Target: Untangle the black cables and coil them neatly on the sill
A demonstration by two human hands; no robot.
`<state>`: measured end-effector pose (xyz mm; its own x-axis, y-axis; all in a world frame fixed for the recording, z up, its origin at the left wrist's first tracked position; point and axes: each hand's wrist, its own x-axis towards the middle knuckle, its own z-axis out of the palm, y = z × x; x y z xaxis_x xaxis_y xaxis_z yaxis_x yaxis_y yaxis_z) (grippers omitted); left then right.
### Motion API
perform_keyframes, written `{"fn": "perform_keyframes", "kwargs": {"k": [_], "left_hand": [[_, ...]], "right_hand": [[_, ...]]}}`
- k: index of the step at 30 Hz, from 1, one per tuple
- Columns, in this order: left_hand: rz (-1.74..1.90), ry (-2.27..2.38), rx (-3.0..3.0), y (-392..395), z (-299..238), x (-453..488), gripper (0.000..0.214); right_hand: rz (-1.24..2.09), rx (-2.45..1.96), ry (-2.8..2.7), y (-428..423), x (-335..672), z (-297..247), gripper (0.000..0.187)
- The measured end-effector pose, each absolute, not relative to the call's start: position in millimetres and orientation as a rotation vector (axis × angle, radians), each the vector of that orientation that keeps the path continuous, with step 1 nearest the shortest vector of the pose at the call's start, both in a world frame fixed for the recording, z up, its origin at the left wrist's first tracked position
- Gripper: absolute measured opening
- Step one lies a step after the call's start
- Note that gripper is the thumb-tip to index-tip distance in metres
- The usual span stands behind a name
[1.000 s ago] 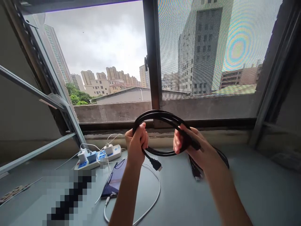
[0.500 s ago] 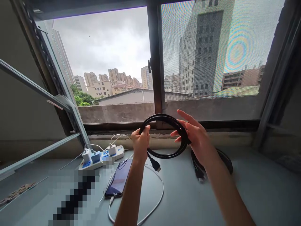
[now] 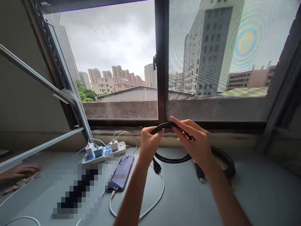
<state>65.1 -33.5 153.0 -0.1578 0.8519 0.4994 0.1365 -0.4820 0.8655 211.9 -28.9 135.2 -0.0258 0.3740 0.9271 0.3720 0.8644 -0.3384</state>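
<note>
A looped black cable (image 3: 175, 160) is held up above the desk. My left hand (image 3: 151, 141) is closed round the left side of the loop, thumb on top. Below that hand hangs the cable's black plug (image 3: 157, 167). My right hand (image 3: 196, 141) is at the loop's right side, with the cable running between its fingers; its index finger stretches out along the top. Part of the loop is hidden behind this hand. A second coiled black cable (image 3: 225, 160) lies on the desk behind my right forearm, its plug (image 3: 200, 174) beside my wrist.
A phone (image 3: 121, 174) with a white charging cable (image 3: 156, 204) lies left of my left forearm. Behind it sits a power strip (image 3: 122, 147) with chargers. Another person's hand (image 3: 28, 171) rests at far left by beige pieces. A metal frame (image 3: 80, 116) and window stand beyond.
The loop has tilted flatter and sunk a little. My right hand has moved in over its right side, fingers closer together. Another person's hand has appeared at far left.
</note>
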Motion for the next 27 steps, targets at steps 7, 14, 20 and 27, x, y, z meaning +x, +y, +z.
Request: {"fn": "perform_keyframes", "kwargs": {"k": [7, 14, 20, 27], "left_hand": [[1.453, 1.049, 1.468, -55.0, 168.2, 62.3, 0.043], [1.053, 0.652, 1.329, -33.4, 162.6, 44.6, 0.054], [1.093, 0.814, 1.220, 11.2, 137.1, 39.6, 0.053], [0.920, 1.337, 1.283, 49.3, 88.0, 22.6, 0.036]], "right_hand": [[0.010, -0.554, -1.697, -34.2, 220.4, 140.4, 0.033], [-0.075, -0.784, -1.764, -16.7, 222.0, 135.4, 0.039], [0.274, -1.137, -1.789, 30.2, 229.0, 111.8, 0.035], [0.536, -1.469, -1.831, 73.0, 213.5, 60.6, 0.028]]}}
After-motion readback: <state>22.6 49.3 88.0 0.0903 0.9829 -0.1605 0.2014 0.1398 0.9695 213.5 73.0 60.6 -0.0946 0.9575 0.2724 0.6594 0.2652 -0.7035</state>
